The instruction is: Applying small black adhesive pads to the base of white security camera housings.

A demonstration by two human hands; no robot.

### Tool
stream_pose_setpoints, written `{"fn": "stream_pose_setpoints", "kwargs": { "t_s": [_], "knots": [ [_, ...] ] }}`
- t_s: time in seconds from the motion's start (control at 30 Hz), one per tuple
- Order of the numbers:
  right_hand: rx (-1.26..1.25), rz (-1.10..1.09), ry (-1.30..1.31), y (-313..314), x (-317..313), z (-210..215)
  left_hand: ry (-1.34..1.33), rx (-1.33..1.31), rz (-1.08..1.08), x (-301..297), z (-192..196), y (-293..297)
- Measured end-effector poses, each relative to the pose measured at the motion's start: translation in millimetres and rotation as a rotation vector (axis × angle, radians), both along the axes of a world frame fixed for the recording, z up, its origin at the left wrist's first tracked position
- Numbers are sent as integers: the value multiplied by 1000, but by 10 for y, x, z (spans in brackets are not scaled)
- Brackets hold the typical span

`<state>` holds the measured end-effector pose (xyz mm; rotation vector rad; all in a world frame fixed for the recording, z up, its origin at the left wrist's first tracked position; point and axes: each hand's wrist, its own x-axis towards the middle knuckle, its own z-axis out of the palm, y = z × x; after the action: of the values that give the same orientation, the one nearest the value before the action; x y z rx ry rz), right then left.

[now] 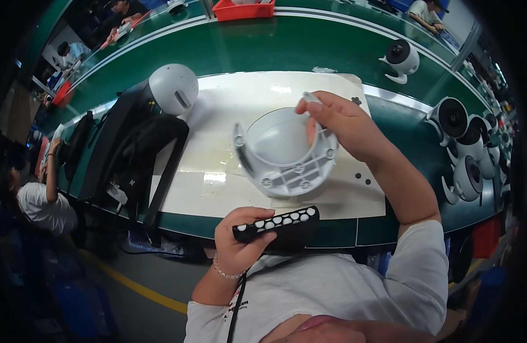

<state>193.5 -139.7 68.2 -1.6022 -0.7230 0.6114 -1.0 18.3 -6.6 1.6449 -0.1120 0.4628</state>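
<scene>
My right hand is closed on the upper right end of a white curved plastic shell, holding it tilted over the cream-coloured mat. The shell is open in the middle, and ribs and several round sockets show along its near face. Close to my body, below the shell, my left hand grips a black block with rows of white round spots along its upper face. Two small dark round pads lie on the mat, right of the shell.
Left of the mat stands a black frame with a white rounded housing. Several white units with black round faces crowd the right end of the bench, and a similar unit sits farther back. A red bin stands across the bench. Other people work nearby.
</scene>
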Motion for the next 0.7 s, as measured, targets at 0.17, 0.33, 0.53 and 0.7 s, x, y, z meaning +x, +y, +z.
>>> {"fn": "stream_pose_setpoints", "kwargs": {
  "t_s": [0.17,0.33,0.53,0.7],
  "knots": [
    [75,-53,144,-12,25,-125,29,-121,-51,121,17,-12],
    [182,-311,-402,-129,-103,-186,12,-160,-53,214,-11,-27],
    [243,63,-899,-364,-650,-211,42,-274,-80,206,54,-101],
    [262,40,-847,-375,-702,-258,-13,-229,77,220,149,-197]
  ]
}}
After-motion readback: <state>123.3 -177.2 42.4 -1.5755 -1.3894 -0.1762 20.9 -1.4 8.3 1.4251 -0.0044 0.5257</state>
